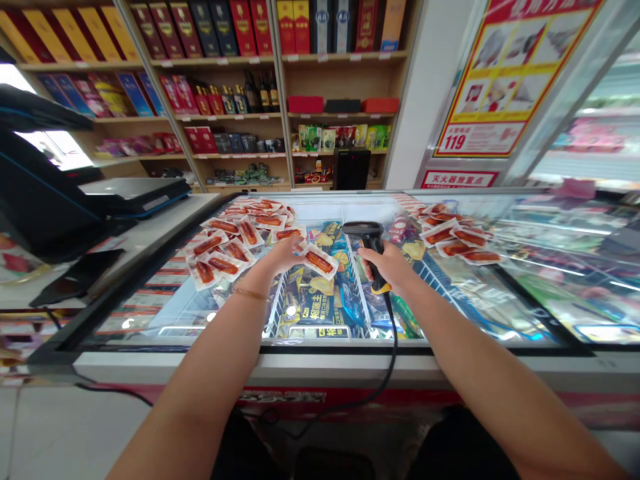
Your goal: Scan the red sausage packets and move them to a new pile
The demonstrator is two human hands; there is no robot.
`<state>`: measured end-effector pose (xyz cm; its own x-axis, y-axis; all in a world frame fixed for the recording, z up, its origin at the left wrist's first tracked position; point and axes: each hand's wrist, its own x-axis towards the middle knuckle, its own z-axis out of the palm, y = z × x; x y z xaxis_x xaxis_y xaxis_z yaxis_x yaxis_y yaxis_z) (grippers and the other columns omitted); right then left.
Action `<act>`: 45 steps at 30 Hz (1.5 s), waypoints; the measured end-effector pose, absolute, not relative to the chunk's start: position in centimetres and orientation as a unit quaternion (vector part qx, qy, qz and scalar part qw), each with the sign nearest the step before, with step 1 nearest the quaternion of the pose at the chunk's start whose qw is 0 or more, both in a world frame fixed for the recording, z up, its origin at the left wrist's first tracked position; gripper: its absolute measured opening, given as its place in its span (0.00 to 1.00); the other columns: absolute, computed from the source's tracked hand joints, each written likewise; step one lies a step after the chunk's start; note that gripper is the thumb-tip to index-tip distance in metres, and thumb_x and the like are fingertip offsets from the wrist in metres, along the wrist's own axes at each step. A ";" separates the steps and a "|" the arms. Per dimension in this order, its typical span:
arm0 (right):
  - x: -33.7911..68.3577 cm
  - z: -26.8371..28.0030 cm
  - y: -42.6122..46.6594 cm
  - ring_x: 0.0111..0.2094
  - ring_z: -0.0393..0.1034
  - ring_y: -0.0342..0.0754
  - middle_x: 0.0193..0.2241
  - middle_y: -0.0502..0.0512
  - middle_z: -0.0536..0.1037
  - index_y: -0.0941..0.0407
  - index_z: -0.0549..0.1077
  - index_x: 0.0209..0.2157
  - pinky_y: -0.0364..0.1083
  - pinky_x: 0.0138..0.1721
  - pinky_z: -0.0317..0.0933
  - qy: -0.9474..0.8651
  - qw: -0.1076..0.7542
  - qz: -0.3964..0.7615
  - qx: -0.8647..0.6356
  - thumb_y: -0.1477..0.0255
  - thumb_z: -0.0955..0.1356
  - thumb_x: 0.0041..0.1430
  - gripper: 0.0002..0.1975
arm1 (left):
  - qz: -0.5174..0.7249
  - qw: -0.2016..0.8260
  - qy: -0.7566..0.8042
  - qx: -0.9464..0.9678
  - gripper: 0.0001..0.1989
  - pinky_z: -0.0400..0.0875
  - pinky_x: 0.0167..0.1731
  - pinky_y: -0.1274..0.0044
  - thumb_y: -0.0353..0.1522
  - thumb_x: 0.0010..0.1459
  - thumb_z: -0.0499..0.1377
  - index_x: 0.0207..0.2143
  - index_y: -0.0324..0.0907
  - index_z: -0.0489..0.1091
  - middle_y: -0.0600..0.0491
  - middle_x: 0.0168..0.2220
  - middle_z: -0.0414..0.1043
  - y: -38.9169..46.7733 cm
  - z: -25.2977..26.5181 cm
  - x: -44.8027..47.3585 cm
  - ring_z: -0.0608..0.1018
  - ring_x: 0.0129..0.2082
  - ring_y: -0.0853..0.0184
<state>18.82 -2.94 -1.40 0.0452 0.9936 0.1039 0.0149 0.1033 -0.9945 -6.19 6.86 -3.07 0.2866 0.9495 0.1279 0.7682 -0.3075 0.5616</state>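
Note:
My left hand [287, 255] is closed on the left end of a vacuum-packed sausage [320, 261], held above the glass lid of a chest freezer [320, 360]. My right hand [387, 265] wraps round the grip of a black barcode scanner [364, 230], whose head points left, toward the packet side. From the scanner's base a black cable [390, 353] hangs over the freezer's front edge. Left of my left hand lies a pile of similar sausage packets [224, 263] on the glass. A smaller heap of these packets [456, 237] rests to the right of the scanner.
Beneath the glass, wire baskets [357, 293] hold coloured food bags. A counter at left carries a scale [135, 190] and a dark screen device [40, 173]. Shelves [220, 63] with boxes and bottles stand behind the freezer. A red-and-yellow poster [517, 80] hangs at upper right.

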 end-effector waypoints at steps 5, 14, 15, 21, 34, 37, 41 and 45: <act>18.7 -1.5 -2.9 0.12 0.61 0.40 0.15 0.44 0.67 0.55 0.64 0.31 0.40 0.12 0.56 -0.516 0.527 0.459 -0.495 0.66 0.73 0.48 0.14 | 0.182 0.208 0.536 0.798 0.27 0.69 0.35 0.76 0.34 0.40 0.66 0.47 0.39 0.72 0.52 0.34 0.75 5.8 -2.0 -6.2 0.77 0.33 0.64; 18.8 -1.6 -3.0 0.12 0.61 0.40 0.16 0.43 0.67 0.55 0.64 0.31 0.40 0.13 0.57 -0.522 0.518 0.463 -0.495 0.66 0.72 0.48 0.14 | 0.221 0.253 0.539 0.773 0.09 0.68 0.30 0.78 0.38 0.47 0.61 0.26 0.41 0.72 0.55 0.24 0.73 5.3 -1.8 -5.8 0.74 0.28 0.67; 18.8 -1.6 -3.0 0.13 0.62 0.40 0.16 0.43 0.67 0.55 0.64 0.32 0.40 0.13 0.57 -0.522 0.518 0.463 -0.495 0.66 0.72 0.48 0.14 | 0.239 0.268 0.551 0.753 0.09 0.69 0.30 0.77 0.37 0.48 0.61 0.24 0.40 0.72 0.54 0.23 0.72 5.3 -1.8 -5.7 0.74 0.27 0.67; 18.5 -1.5 -3.2 0.13 0.61 0.40 0.17 0.43 0.67 0.55 0.65 0.34 0.41 0.13 0.56 -0.526 0.522 0.462 -0.487 0.65 0.72 0.49 0.15 | 0.434 0.378 0.581 0.576 0.03 0.74 0.31 0.75 0.30 0.53 0.57 0.29 0.39 0.69 0.56 0.23 0.72 6.0 -2.1 -5.0 0.77 0.27 0.68; 16.8 -0.7 -5.8 0.11 0.60 0.42 0.12 0.45 0.67 0.54 0.64 0.29 0.42 0.16 0.57 -0.654 0.402 0.426 -0.478 0.65 0.68 0.54 0.10 | 0.531 0.373 0.531 0.545 0.05 0.76 0.35 0.75 0.30 0.55 0.56 0.34 0.38 0.69 0.54 0.28 0.75 6.6 -2.3 -5.3 0.79 0.30 0.69; 16.9 -0.7 -5.8 0.12 0.60 0.42 0.12 0.44 0.68 0.54 0.64 0.31 0.42 0.17 0.57 -0.665 0.387 0.427 -0.475 0.66 0.68 0.55 0.09 | 0.543 0.377 0.520 0.542 0.04 0.76 0.33 0.74 0.30 0.54 0.56 0.32 0.38 0.69 0.55 0.25 0.73 6.7 -2.5 -5.3 0.78 0.27 0.69; 17.0 -0.4 -5.8 0.12 0.61 0.41 0.13 0.44 0.68 0.55 0.64 0.33 0.42 0.18 0.57 -0.674 0.369 0.430 -0.475 0.67 0.68 0.55 0.09 | 0.563 0.354 0.514 0.542 0.02 0.75 0.30 0.75 0.29 0.51 0.59 0.28 0.38 0.69 0.56 0.21 0.71 7.2 -2.9 -5.5 0.76 0.24 0.69; 16.9 -0.2 -6.0 0.12 0.60 0.41 0.13 0.44 0.68 0.54 0.63 0.33 0.42 0.17 0.56 -0.671 0.367 0.432 -0.478 0.67 0.67 0.55 0.08 | 0.561 0.387 0.512 0.523 0.02 0.75 0.30 0.74 0.29 0.51 0.59 0.28 0.38 0.69 0.56 0.21 0.71 7.2 -2.8 -5.4 0.77 0.24 0.69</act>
